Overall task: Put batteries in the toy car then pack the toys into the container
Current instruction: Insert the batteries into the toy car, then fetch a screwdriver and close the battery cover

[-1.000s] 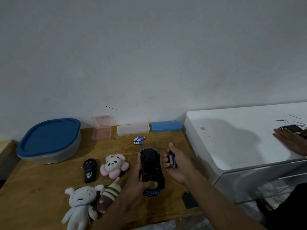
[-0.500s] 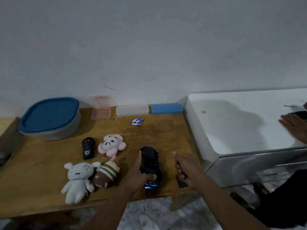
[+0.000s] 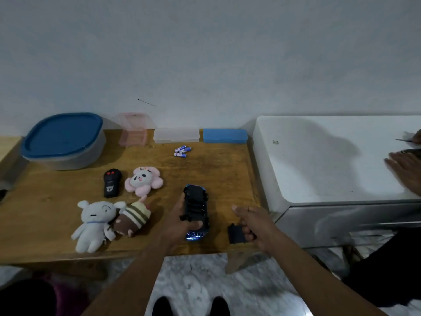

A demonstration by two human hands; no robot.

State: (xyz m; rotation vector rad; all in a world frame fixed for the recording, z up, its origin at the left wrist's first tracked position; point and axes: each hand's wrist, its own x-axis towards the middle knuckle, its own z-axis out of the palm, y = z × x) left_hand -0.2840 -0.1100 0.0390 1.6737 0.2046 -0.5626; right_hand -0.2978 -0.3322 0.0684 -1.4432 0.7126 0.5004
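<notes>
Gripping the toy car belly-up, the left hand had its thumb across the car's near end and its fingers along the left flank, so the open battery bay faced the camera. Whether the car rested on the wooden table or hung just above it could not be told. At three o'clock from the car, the right hand had its fingers curled onto the black battery cover at the table's near edge, thumb pointing toward eleven o'clock. Whether the cover was lifted, or anything else lay in that palm, could not be told. At nine o'clock from the car lay a striped brown plush, touching a white plush dog farther left. At ten o'clock sat a pink panda plush with a black remote control just beside it. Three loose batteries lay at twelve o'clock near the wall. Behind them stood a clear case and a blue case, with a pink clear box to their left. The grey container, its blue lid on, stood at the far left, well apart. A white cabinet adjoined the table at two o'clock, and another person's hand rested on it.
</notes>
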